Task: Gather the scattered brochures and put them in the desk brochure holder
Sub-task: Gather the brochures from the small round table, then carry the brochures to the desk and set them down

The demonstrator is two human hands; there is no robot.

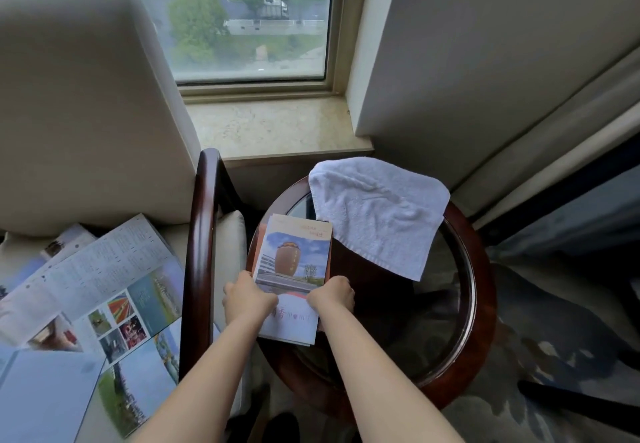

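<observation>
Two hands grip a stack of brochures [292, 259] by its long sides. The left hand [247, 298] curls over the left edge and the right hand [332, 295] over the right, fingertips hidden underneath. The sheets look unevenly squared, so a slack grip could let one slide out. The stack lies between the hands on a round table [481, 304], just beside a white towel [377, 214]. More brochures [114, 290] sprawl across the chair [86, 113] to the left. No holder is in view.

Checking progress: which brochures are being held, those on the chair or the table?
The closed stack on the round table, both the left hand and right hand gripping its sides. The chair's brochures lie unfolded, untouched.
</observation>
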